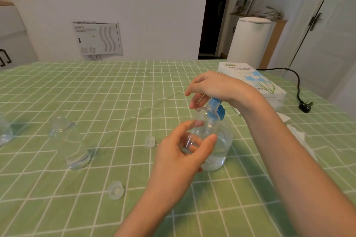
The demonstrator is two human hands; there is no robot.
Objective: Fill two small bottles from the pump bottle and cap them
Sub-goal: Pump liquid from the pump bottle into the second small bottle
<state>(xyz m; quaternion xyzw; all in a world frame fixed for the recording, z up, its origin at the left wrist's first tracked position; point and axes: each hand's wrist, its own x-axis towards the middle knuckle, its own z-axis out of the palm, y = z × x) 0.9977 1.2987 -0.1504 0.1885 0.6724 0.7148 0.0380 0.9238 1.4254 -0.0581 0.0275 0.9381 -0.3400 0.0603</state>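
In the head view our left hand [179, 152] pinches the small clear bottle [207, 121] mid-body, just before the pump bottle [223, 146]; our right hand [212, 84] rests loose-fingered atop its pump head [219, 108]. Light, slick plastic, we judge: hold its waist gently.

On the green checked tabletop [115, 92], the left hand [183, 154] grips a clear small bottle [205, 127], its neck up at the blue pump head [218, 107] of the pump bottle [223, 146]. The right hand [212, 85] arches over the pump, fingers [194, 102] loosely bent. A second small bottle [71, 140] stands uncapped well to the left. Two clear caps [150, 141] [115, 190] lie on the cloth. A tissue box [256, 81] sits behind.
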